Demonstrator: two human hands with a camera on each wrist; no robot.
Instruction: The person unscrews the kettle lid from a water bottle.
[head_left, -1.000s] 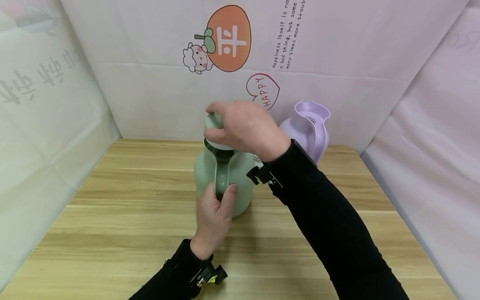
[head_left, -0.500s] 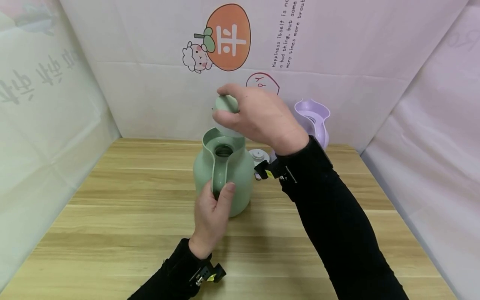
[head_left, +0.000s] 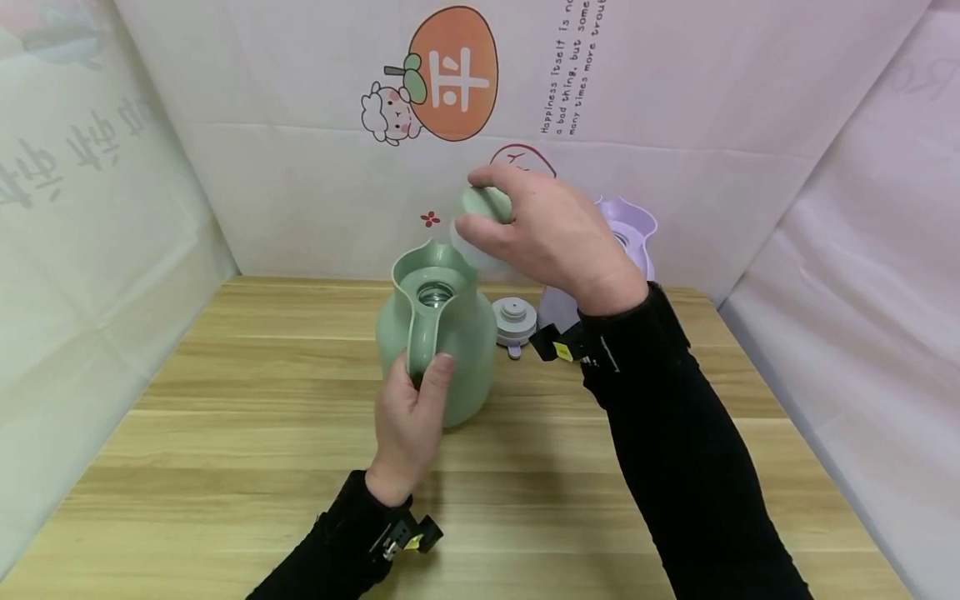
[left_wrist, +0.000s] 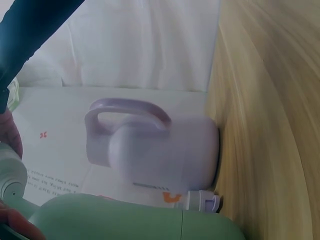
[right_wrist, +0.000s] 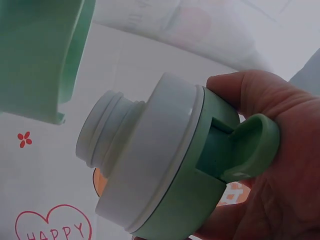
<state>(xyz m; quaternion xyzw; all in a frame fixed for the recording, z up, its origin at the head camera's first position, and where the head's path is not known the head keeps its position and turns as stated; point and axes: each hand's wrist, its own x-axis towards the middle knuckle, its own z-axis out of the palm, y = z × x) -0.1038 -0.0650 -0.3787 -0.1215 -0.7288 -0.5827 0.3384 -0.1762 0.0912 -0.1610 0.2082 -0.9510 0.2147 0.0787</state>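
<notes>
A green thermos jug stands on the wooden table with its mouth uncovered, showing a threaded neck inside. My left hand grips the jug's handle, thumb along its right side. Above and right of the jug, my right hand holds the jug's stopper between thumb and fingers. In the right wrist view the stopper has a green top with a flip lever, a white collar and a narrower white plug pointing away from the palm. The jug's rim appears at upper left there, apart from the stopper.
Behind my right forearm stands a lilac jug, partly hidden in the head view. A pale grey stopper with a lilac tab lies between the two jugs. Printed white cloth walls the table at the back and sides.
My right hand has lifted the stopper out of the green jug and carried it up and right. The jug's mouth and the grey stopper have come into view. The left hand keeps its grip.
</notes>
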